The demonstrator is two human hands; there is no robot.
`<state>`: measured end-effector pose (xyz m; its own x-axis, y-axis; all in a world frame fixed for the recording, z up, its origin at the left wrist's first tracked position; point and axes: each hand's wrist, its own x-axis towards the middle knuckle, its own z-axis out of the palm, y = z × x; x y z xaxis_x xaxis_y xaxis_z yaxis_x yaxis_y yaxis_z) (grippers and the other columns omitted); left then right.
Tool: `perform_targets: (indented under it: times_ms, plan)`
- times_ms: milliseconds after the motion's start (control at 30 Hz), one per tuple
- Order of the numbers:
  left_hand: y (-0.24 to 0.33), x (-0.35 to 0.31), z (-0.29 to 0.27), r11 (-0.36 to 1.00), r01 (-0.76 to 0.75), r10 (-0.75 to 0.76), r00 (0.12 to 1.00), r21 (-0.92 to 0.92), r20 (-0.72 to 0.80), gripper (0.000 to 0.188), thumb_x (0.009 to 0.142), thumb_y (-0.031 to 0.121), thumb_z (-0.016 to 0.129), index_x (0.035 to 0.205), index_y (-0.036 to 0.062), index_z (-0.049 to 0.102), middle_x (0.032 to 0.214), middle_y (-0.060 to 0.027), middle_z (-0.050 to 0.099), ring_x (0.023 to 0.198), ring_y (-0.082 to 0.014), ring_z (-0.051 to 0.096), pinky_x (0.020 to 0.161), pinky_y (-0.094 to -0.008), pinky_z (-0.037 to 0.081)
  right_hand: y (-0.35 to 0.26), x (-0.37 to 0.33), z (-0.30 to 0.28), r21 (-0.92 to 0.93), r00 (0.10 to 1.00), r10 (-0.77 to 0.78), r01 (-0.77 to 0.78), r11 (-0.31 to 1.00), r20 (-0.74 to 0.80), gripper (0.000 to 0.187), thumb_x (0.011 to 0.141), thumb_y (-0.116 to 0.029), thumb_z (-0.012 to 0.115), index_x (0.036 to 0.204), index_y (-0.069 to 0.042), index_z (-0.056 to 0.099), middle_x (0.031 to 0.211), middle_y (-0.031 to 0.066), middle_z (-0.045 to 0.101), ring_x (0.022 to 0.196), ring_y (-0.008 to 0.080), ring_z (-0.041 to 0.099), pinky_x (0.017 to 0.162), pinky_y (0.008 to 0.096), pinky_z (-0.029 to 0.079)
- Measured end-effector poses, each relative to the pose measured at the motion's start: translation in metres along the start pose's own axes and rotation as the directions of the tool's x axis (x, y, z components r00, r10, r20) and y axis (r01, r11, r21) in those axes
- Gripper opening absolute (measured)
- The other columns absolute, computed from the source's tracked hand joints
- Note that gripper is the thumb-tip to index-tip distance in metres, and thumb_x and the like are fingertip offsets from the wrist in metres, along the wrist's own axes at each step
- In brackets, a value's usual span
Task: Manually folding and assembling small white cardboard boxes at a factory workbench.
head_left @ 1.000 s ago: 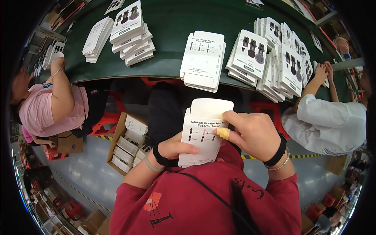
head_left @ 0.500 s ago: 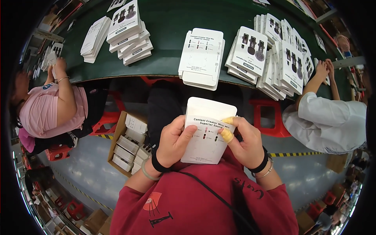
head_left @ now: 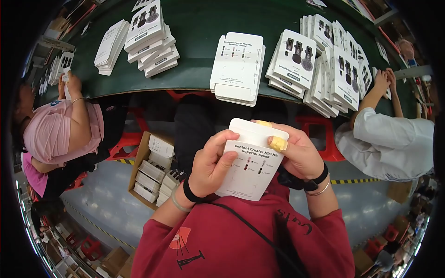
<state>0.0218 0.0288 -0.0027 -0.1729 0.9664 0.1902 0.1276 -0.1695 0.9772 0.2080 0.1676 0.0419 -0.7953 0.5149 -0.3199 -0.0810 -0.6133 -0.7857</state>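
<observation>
On the left, a pile of boxes [head_left: 152,44] stands on the green table [head_left: 197,51], with an open carton [head_left: 143,146] nearer and lower. Bare tabletop runs from that pile to a middle stack [head_left: 237,62] at the near edge. Nearer, the left hand [head_left: 208,164] clasps a white box [head_left: 245,178] by its left edge; the right hand [head_left: 299,150] pinches its far flap [head_left: 252,129]. More boxes [head_left: 291,60] crowd the right.

- Held box [head_left: 244,180]: smooth paper card, mostly matt
- Table [head_left: 194,41]: smooth top with a dull sheen
- Carton [head_left: 137,163]: plain matt cardboard
- Stool [head_left: 331,149]: smooth plastic, slightly glossy
- Shirt [head_left: 241,241]: soft matt cloth
- Floor [head_left: 111,199]: smooth, glossy, reflecting light
- Bracelet [head_left: 321,191]: shiny metal
- Finger wrap [head_left: 278,143]: matt, wrinkled, material unclear
</observation>
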Motion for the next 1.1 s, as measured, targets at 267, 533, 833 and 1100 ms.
perform_targets:
  times_ms: [267,533,833,1100]
  plan:
    - [-0.003,-0.003,0.020,0.949,-0.002,-0.053,0.985,-0.315,-0.163,0.046,0.101,0.009,0.060,0.142,0.0020,0.041,0.098,-0.0108,0.068,0.082,-0.0071,0.062,0.071,-0.0211,0.048,-0.018,-0.008,0.001,-0.666,0.919,-0.289,0.393,0.634,0.268,0.033,0.097,-0.009,0.062,0.128,0.001,0.064,0.111,0.0138,0.073,0.088,0.0156,0.070,0.076,0.0277,0.055]
    - [0.015,0.011,-0.006,1.000,0.012,-0.012,0.999,0.011,-0.041,0.051,0.096,0.008,0.068,0.141,0.0019,0.044,0.090,-0.0089,0.068,0.079,-0.0051,0.061,0.068,-0.0195,0.047,-0.016,-0.011,0.012,-0.759,0.921,-0.294,0.380,0.529,0.256,0.029,0.096,-0.010,0.063,0.123,0.000,0.068,0.104,0.0138,0.074,0.081,0.0157,0.071,0.067,0.0269,0.054]
    - [0.050,0.060,-0.030,0.850,0.514,-0.447,0.819,-0.117,0.360,0.014,0.098,0.004,0.055,0.111,0.0025,0.052,0.091,0.0023,0.054,0.081,-0.0005,0.047,0.069,-0.0181,0.038,-0.027,-0.017,0.022,-0.703,0.978,-0.171,0.208,0.680,0.123,0.028,0.101,-0.013,0.058,0.125,-0.001,0.066,0.088,0.0128,0.072,0.075,0.0137,0.069,0.069,0.0259,0.053]
    - [0.030,0.054,-0.021,0.893,0.427,-0.350,0.858,-0.143,0.375,0.004,0.100,0.010,0.053,0.099,0.0066,0.051,0.090,0.0055,0.048,0.080,-0.0005,0.043,0.070,-0.0181,0.037,-0.018,-0.018,0.012,-0.638,0.988,-0.116,0.154,0.755,0.101,0.028,0.101,-0.012,0.057,0.123,0.001,0.068,0.090,0.0055,0.073,0.080,0.0055,0.064,0.069,0.0226,0.051]
